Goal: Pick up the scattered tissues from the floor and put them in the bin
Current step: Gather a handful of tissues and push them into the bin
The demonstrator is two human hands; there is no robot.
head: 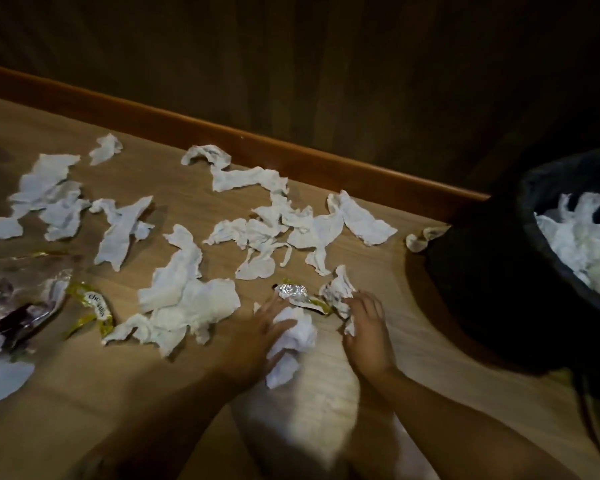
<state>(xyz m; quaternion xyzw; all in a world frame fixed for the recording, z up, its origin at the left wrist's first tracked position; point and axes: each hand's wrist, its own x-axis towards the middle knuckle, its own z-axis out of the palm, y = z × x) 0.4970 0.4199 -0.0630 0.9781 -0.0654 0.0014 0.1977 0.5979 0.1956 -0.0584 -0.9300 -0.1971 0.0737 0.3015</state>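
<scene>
While the left hand (257,327) clutches a crumpled tissue (293,341) and the right hand (366,327) pinches another tissue (338,289), bunch both tightly; the bin (534,271) waits rightward.

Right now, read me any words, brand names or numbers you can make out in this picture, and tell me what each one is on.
"cho...": dark letters on the white and gold wrapper lying on the floor at the left; the rest of the word is curled and blurred, so it cannot be read.
Silver foil wrapper by the hands: no legible text.
Clear and dark wrapper at far left: any print is too blurred to read.
Tissues and bin: no text.
</scene>
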